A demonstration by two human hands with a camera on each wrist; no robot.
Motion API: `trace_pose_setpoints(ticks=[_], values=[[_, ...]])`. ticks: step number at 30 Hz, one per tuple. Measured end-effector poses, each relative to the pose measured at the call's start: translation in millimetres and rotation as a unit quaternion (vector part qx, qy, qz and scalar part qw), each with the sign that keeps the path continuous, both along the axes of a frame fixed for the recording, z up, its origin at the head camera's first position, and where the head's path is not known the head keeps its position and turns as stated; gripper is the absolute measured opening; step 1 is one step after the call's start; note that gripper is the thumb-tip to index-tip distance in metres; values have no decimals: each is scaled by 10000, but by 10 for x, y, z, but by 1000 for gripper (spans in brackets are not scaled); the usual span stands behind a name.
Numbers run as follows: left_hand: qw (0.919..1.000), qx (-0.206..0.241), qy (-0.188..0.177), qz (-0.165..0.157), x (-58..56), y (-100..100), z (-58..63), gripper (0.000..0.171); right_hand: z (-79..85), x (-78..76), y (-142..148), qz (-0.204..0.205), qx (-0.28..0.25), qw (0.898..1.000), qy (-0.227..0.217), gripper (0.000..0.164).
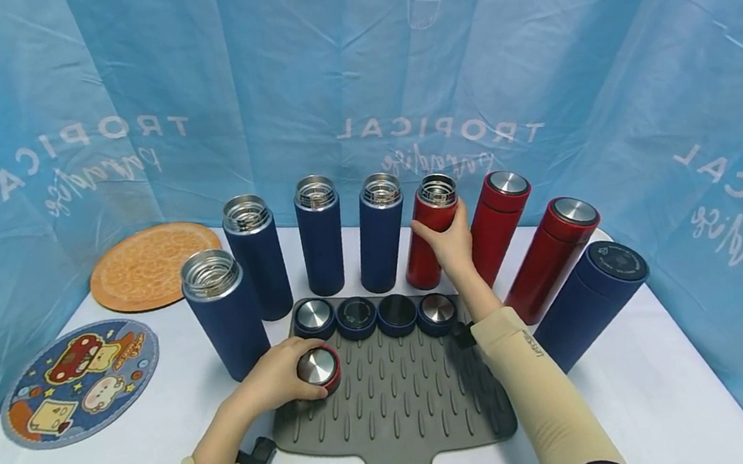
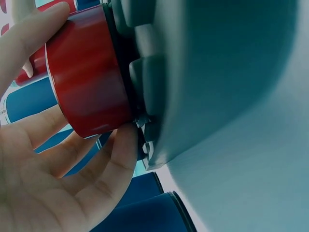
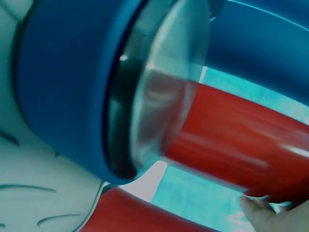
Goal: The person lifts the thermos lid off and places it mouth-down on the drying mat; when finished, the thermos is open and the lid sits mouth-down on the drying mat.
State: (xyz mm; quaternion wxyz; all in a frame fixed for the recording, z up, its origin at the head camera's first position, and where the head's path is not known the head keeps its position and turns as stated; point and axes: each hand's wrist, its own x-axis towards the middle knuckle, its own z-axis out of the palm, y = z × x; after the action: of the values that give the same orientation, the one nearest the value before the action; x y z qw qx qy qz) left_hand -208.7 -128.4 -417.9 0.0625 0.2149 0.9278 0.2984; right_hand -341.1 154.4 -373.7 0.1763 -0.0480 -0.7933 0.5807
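My left hand [image 1: 276, 378] grips a red lid [image 1: 319, 369] with a silver top at the left side of a grey ridged mat [image 1: 398, 418]. In the left wrist view, thumb and fingers curl round the red lid [image 2: 89, 72], low against the mat. With my right hand [image 1: 453, 243] I hold the upper part of an uncapped red thermos bottle [image 1: 422, 260], upright behind the mat; its steel mouth shows. Several blue lids [image 1: 357, 318] line the mat's back edge. In the right wrist view, one blue lid [image 3: 67, 82] looms in front of the red bottle [image 3: 241, 140].
Several uncapped blue bottles [image 1: 321, 243] stand left of the held bottle. To the right are two capped red bottles [image 1: 499, 218] and a capped blue bottle [image 1: 585, 305]. A cartoon placemat [image 1: 82, 384] and an orange round mat [image 1: 151, 267] lie at left. A blue curtain [image 1: 290, 61] hangs behind.
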Motion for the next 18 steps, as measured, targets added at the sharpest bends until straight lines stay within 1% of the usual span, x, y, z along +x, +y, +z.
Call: trace_pose_setpoints(ticks=[4, 7, 9, 11, 13, 16, 18], values=[[10000, -41, -47, 24, -2, 6, 16, 66, 27, 67, -20, -99, 101, 9997, 205, 88], [10000, -49, -59, 9, 8, 7, 31, 66, 52, 154, -35, -287, 147, 9982, 508, 89], [10000, -47, -49, -10, 17, 6, 41, 67, 69, 226, -42, -430, 107, 9954, 845, 86], [10000, -35, -60, -7, 23, 7, 47, 67, 91, 306, -45, -597, 93, 9894, 1318, 80], [10000, -38, -65, -6, 24, 9, 49, 67, 114, 386, -36, -836, 178, 9776, 1921, 72], [10000, -55, -63, -12, 12, 12, 42, 67, 131, 468, 12, -1377, 662, 9489, 2761, 62], [9999, -76, -80, 27, -2, 15, 27, 67, 120, 485, 65, -1786, 992, 9299, 3059, 60]])
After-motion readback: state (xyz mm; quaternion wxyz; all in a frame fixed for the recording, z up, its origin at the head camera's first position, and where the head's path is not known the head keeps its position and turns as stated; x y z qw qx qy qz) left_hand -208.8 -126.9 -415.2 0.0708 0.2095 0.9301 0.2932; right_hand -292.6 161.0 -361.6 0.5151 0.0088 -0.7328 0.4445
